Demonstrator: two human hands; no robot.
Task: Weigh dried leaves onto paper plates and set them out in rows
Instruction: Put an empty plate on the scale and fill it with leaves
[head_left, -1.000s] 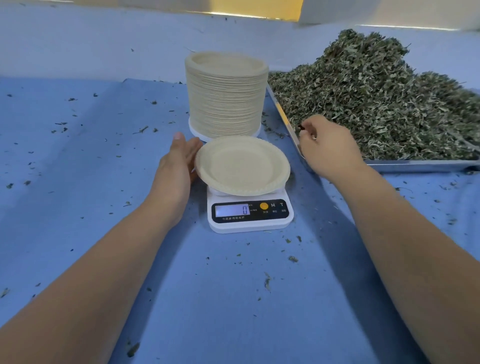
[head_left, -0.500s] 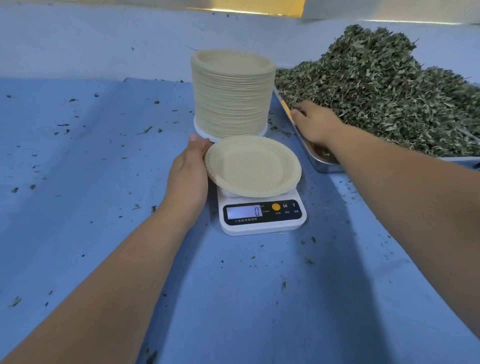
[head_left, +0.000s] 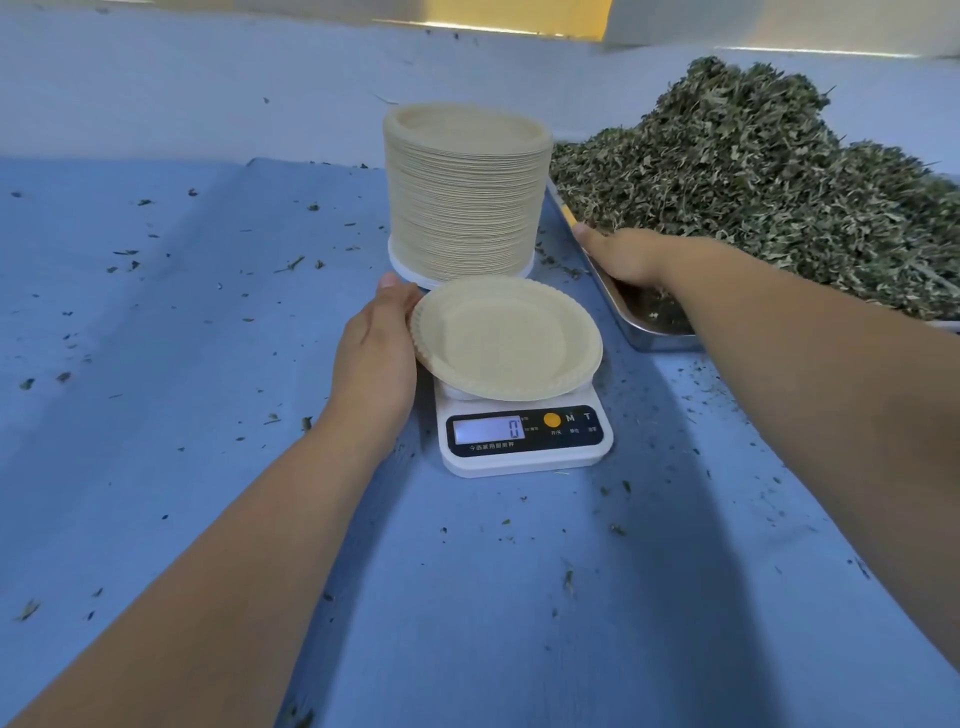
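Head view: the light, bendy paper plate (head_left: 506, 338) is steadied at its rim by the seemingly flat left hand (head_left: 376, 348); crumbly dried leaves (head_left: 753, 182) are touched by the right hand (head_left: 623, 257), grip unclear.

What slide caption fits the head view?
Left hand touches an empty paper plate on a scale reading zero; right hand reaches into the dried-leaf tray.

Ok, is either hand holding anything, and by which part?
Left hand steadies the paper plate at its left rim. Right hand is in the dried leaves; grip unclear.
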